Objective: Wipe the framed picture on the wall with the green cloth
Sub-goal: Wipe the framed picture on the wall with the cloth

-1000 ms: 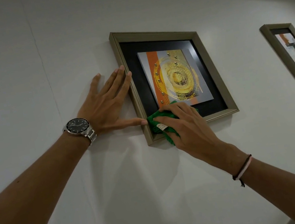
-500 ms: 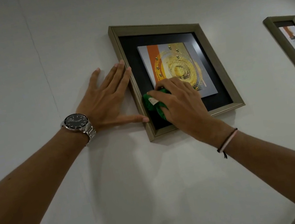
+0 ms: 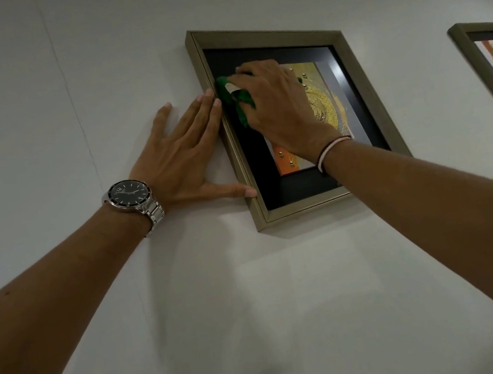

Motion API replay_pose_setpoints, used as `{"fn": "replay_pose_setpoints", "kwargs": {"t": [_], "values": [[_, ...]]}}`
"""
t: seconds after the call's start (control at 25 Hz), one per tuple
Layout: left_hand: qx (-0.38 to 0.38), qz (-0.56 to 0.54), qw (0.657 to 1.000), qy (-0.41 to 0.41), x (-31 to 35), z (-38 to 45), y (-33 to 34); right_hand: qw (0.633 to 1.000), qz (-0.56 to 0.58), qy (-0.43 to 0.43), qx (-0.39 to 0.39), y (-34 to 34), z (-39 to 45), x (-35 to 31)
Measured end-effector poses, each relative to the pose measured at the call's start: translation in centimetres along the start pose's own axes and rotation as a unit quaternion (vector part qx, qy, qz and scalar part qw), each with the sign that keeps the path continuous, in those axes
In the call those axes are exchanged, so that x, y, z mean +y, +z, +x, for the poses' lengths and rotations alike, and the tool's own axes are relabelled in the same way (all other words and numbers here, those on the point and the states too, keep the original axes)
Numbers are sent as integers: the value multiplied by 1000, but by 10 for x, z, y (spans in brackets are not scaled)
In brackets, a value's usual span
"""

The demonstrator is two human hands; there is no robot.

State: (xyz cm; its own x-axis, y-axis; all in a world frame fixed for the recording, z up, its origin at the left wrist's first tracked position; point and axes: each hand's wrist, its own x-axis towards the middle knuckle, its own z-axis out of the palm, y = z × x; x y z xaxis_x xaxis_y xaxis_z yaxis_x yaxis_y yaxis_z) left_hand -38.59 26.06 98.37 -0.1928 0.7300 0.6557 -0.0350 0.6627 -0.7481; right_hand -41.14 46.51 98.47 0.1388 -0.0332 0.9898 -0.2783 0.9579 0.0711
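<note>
Framed picture (image 3: 285, 38) hangs on the wall (image 3: 30, 126). It looks stiff, and its front may be breakable. Right hand (image 3: 277, 105) pinches the soft green cloth (image 3: 234, 96) near its top left corner. Left hand (image 3: 181, 162) lies open, bracing its left edge.

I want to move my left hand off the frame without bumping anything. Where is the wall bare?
Bare wall lies left of the left hand, below the framed picture, and between it and the second frame. It is crowded at the picture's left edge, where the right hand presses the green cloth.
</note>
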Motion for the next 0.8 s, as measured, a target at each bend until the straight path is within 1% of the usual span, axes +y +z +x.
{"fn": "replay_pose_setpoints", "kwargs": {"t": [0.16,0.48,0.64,0.8], "values": [[2,0,1000,4,-1,0,1,999,26,-22,-34,-9,-59,-3],[0,3,1000,6,0,1,1,992,63,-19,-105,-35,-151,-11],[0,9,1000,6,0,1,0,990,93,-20,-108,-39,-172,-9],[-12,8,1000,3,1,1,-2,995,65,-13,-75,-36,-168,-13]]}}
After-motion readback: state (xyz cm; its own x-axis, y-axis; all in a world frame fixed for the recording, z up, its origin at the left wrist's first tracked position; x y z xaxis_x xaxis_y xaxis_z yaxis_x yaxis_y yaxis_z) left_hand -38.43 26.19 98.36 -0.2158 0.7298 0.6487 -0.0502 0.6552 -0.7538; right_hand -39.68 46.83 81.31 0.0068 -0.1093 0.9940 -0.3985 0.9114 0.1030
